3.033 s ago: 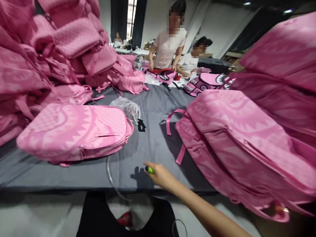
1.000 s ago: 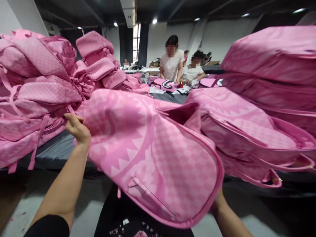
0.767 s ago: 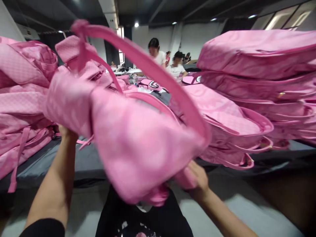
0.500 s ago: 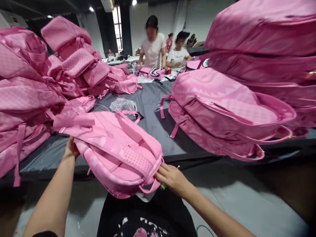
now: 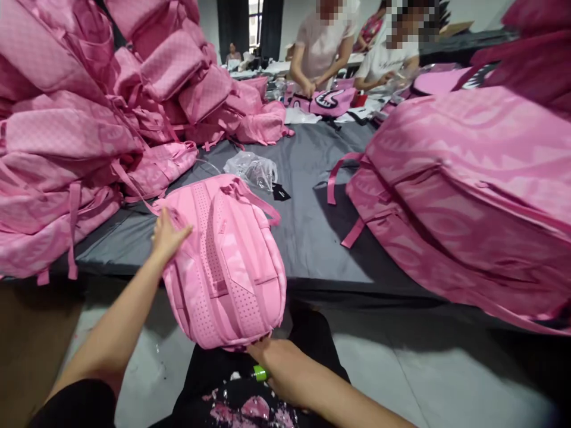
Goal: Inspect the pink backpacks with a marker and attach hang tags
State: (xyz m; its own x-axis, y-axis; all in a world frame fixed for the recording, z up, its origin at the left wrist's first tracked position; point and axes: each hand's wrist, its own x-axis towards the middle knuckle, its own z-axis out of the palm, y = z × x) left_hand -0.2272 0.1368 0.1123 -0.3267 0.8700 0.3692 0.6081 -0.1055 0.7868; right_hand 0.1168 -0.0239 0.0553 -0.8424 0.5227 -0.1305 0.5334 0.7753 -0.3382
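Observation:
A pink backpack (image 5: 263,261) lies with its strap side up, partly over the table's front edge and above my lap. My left hand (image 5: 169,235) grips its left side, thumb stretched across the fabric and fingers curled at the edge. Under the end nearest me, my right hand (image 5: 279,359) has hold of the backpack, its fingertips hidden beneath it. A small bright green piece (image 5: 260,373) shows beside the right palm; its kind cannot be made out. Both perforated shoulder straps lie along the upturned side.
Pink backpacks are heaped at left (image 5: 71,134), with more stacked at right (image 5: 446,196). A clear plastic bag (image 5: 252,168) and a black tag (image 5: 280,192) lie on the dark-covered table (image 5: 312,238). Across it, two people handle pink shark-mouth pieces (image 5: 330,102).
The backpack has turned so its near end points toward me. My left hand has moved up its side, and my right hand has come lower and closer. The view has shifted down and right.

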